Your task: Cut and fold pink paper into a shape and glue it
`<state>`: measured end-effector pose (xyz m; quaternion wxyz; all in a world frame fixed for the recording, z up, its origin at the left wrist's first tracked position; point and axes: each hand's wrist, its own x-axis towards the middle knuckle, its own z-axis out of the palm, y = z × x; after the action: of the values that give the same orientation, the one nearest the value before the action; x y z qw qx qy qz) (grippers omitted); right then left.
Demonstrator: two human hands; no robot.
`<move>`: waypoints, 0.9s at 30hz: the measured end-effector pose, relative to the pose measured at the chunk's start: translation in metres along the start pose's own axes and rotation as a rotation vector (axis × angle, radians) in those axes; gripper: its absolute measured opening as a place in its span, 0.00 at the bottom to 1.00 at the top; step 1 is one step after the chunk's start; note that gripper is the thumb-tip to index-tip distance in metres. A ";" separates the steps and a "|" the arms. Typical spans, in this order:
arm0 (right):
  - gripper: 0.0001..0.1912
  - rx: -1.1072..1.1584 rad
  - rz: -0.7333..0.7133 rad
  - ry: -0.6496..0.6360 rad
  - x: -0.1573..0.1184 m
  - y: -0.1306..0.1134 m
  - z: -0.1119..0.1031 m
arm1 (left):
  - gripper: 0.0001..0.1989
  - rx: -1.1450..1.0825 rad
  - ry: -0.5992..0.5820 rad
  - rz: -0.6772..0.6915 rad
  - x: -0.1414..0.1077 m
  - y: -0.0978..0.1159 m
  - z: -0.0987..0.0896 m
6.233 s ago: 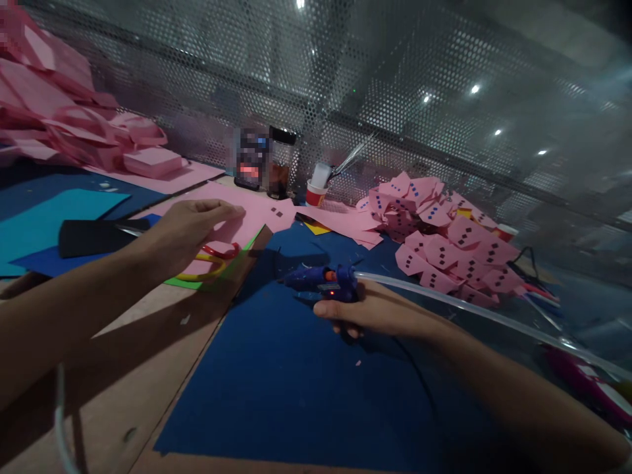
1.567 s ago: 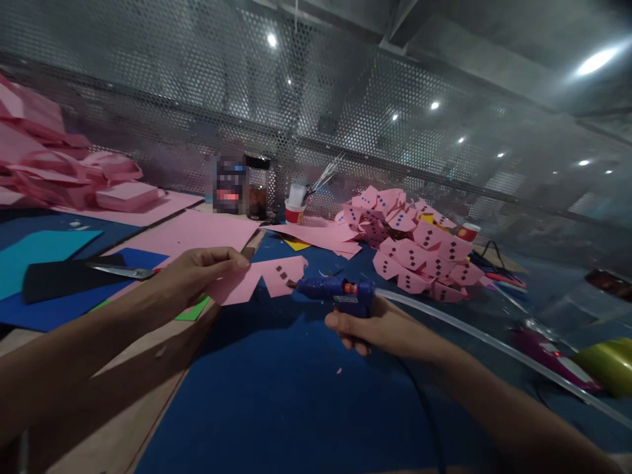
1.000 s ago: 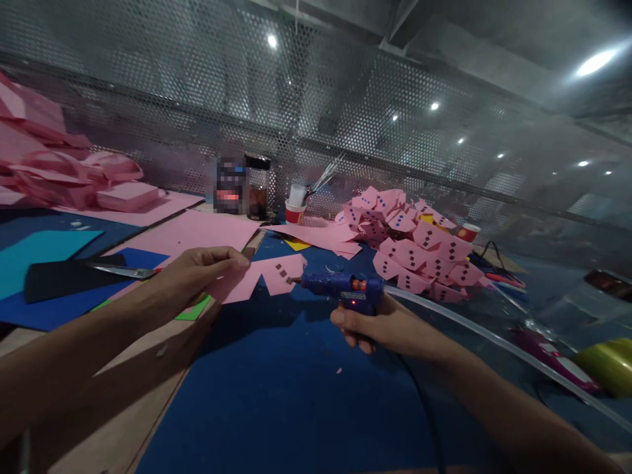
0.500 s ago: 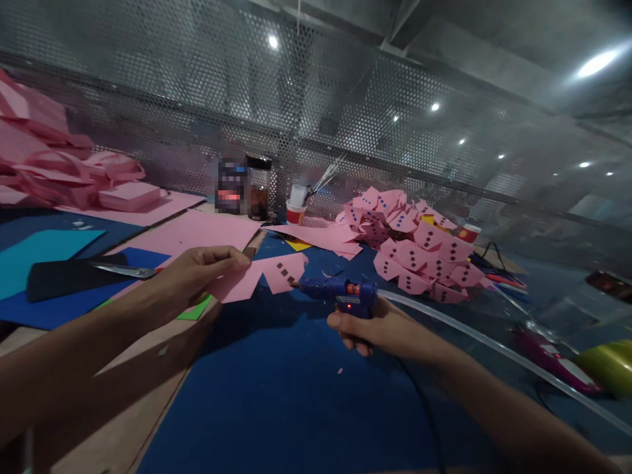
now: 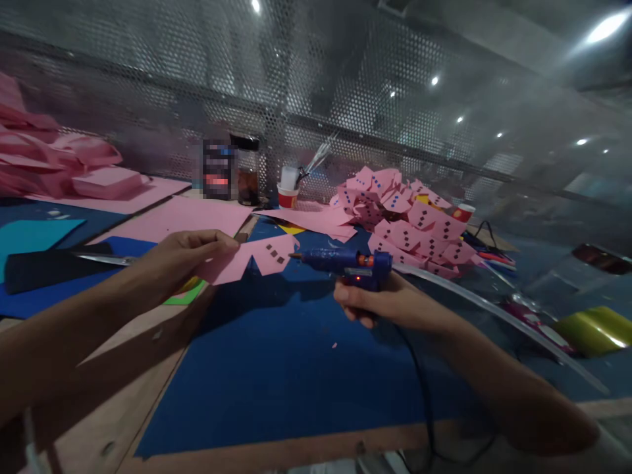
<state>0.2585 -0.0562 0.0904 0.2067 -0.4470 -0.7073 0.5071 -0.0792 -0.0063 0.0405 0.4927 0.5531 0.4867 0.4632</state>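
My left hand (image 5: 200,253) pinches a notched strip of pink paper (image 5: 230,264) by its left end, above the table. Small dark squares run in a row on the strip's right flap. My right hand (image 5: 370,297) is wrapped around the handle of a blue glue gun (image 5: 345,261), whose red light is lit. The gun's nozzle points left and is close to the strip's right edge; whether it touches I cannot tell. From the gun's back a long clear glue stick (image 5: 474,297) sticks out to the right.
A blue sheet (image 5: 296,375) covers the table in front. Beyond it lies a heap of dotted pink paper pieces (image 5: 409,227). Scissors (image 5: 106,259) rest at left near pink sheets (image 5: 178,216). A jar (image 5: 248,174) and a red-and-white cup (image 5: 288,196) stand at the back.
My right hand has drawn the glue gun slightly right, so its nozzle now sits at the strip's edge instead of over the flap. The view has tilted down a little.
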 end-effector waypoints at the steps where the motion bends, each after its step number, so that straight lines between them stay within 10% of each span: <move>1: 0.19 0.009 -0.013 0.020 -0.004 0.000 -0.003 | 0.12 -0.018 0.014 -0.023 0.001 0.000 -0.001; 13: 0.17 -0.653 -0.075 0.320 -0.038 0.058 -0.050 | 0.18 0.127 0.073 -0.057 0.018 -0.014 -0.020; 27: 0.22 -0.724 -0.078 0.082 -0.036 0.087 -0.064 | 0.23 0.391 0.028 -0.072 0.014 -0.007 -0.014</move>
<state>0.3617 -0.0449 0.0433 0.0824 -0.4837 -0.8487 0.1972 -0.0919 0.0088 0.0356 0.3852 0.6141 0.5935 0.3497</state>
